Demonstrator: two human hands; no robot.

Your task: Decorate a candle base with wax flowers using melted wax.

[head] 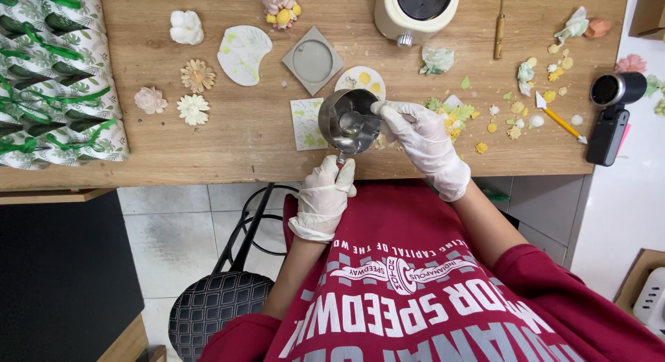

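The left hand (324, 196) grips the handle of a small steel pot (346, 121) above the desk (242, 137). The right hand (422, 144) pinches its rim.

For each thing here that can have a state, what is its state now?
Steel cup: tilted on its side, mouth toward the camera, held above the table.
Left hand: gloved, closed on the cup's handle.
Right hand: gloved, fingers at the cup's rim.
Cream appliance: upright.
Square mould: lying flat, empty.
Knife: lying flat, untouched.
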